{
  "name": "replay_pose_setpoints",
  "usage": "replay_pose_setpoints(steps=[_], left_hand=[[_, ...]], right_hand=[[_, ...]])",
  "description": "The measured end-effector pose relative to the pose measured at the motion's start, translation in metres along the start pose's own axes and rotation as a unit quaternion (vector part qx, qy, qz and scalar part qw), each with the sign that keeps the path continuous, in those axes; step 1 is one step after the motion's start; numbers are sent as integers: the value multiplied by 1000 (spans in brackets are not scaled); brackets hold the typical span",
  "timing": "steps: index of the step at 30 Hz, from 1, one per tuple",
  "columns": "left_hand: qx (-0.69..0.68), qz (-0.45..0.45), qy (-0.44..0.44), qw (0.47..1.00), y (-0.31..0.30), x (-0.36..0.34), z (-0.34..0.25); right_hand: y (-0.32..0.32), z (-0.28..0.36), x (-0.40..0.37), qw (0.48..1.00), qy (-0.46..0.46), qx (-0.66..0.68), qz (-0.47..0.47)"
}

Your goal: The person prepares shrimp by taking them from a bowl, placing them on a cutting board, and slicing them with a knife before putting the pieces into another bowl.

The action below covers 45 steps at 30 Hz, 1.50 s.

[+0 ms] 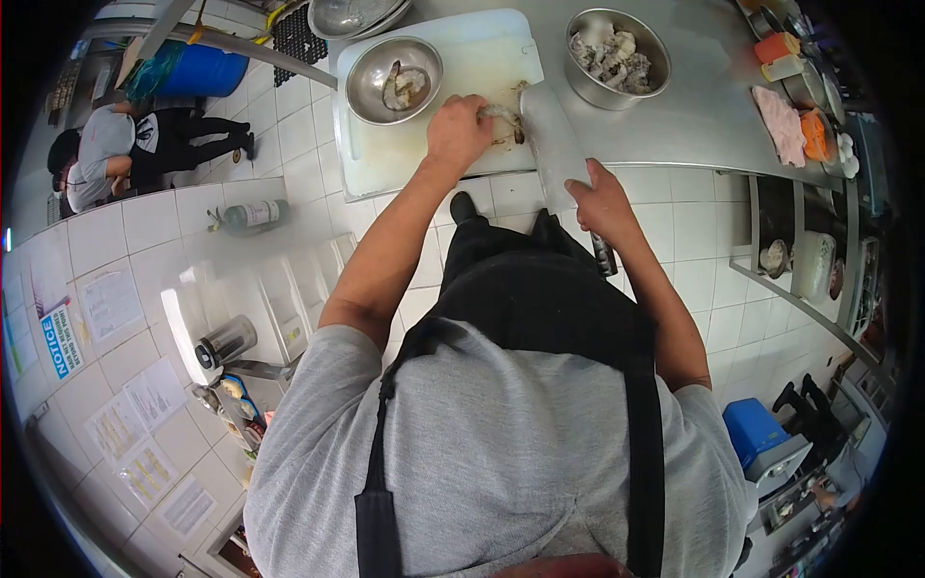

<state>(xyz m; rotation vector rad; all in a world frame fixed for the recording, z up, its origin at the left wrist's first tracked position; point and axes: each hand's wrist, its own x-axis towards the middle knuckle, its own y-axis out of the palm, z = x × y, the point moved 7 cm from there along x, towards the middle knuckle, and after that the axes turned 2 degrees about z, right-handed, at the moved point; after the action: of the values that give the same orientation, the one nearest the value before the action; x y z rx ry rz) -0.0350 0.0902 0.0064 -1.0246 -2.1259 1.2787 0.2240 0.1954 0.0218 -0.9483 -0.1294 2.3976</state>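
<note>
On the white cutting board (385, 159), my left hand (461, 131) has its fingers closed on a grey shrimp (501, 114). My right hand (605, 204) grips the handle of a wide cleaver (556, 144), whose blade reaches over the board's right edge beside the shrimp. Dark scraps lie around the shrimp near the blade's far end. A steel bowl (360, 81) on the board, left of and beyond my left hand, holds shrimp pieces (406, 87). Right of the board stands a deep steel pot (599, 93) with more grey shrimp (617, 60) in it.
The steel counter (694, 125) runs right to a pink cloth (779, 125) and an orange cloth (815, 136). More steel bowls (347, 14) stand beyond the board. One person (106, 144) is at the far left; another (848, 472) is at the lower right.
</note>
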Motion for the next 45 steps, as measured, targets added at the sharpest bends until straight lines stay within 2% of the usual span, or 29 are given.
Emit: replay_pose_setpoints(steps=[4,7,13,19,21,25,26,27,30,34,36,39,42,45], left_hand=[[-16,30,-2,999,7,11,10],[5,38,29,999,6,6,1],[-24,-5,46,999,-2,-10,-20],[-60,81,-12,995,3,10,-8],[-264,165,-154,938,10,5,1],[-300,197,-164,919,27,13,17],[-152,112,-94,977,17,17,18],[2,24,-20,1000,3,18,10],[-15,0,-32,999,6,17,8],[-2,12,-46,999,3,24,5],[10,98,-16,995,6,25,-1],[54,104,-3,993,-3,19,-7],[21,81,-5,996,-2,18,-5],[53,105,-5,993,-1,19,-9]], right_hand=[[0,-3,-9,1000,-2,-14,24],[0,-5,-12,1000,-8,-16,24],[-2,-6,-16,1000,4,-2,28],[-9,-12,-6,1000,12,13,22],[-10,-11,-4,999,19,22,32],[-12,-4,-2,999,20,21,25],[-11,-4,-1,999,23,21,23],[-9,-4,1,999,23,21,24],[-6,-3,7,999,15,21,29],[3,12,10,999,2,7,34],[6,16,12,999,1,7,36],[10,21,12,999,-8,-6,47],[12,17,13,998,11,-1,66],[17,11,14,996,23,17,89]])
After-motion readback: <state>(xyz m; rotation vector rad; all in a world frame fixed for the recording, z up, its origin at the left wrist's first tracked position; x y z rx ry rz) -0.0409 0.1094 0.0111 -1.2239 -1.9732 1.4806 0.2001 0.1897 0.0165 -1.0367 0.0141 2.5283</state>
